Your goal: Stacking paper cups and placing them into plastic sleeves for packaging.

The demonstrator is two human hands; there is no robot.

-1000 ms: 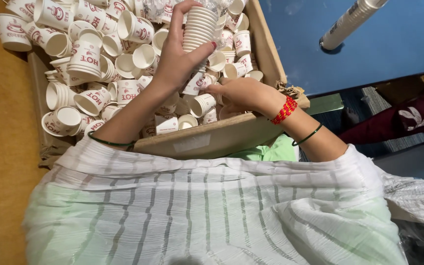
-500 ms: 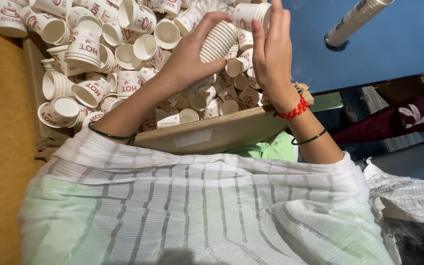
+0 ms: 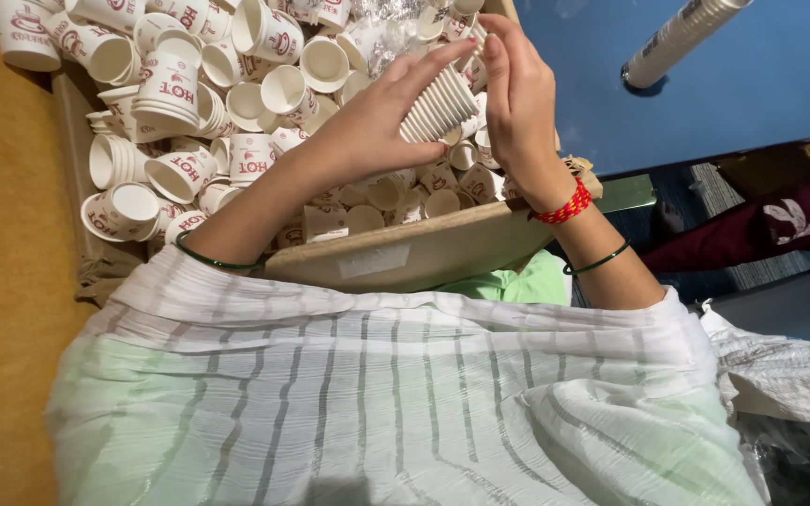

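Seemingly ribbed white cup stack (image 3: pixel 438 105), tilted

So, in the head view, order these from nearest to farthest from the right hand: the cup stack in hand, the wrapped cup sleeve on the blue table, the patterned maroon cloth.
1. Cup stack: touching the right hand, on its left.
2. Cup sleeve: upper right.
3. Maroon cloth: far right, lower.
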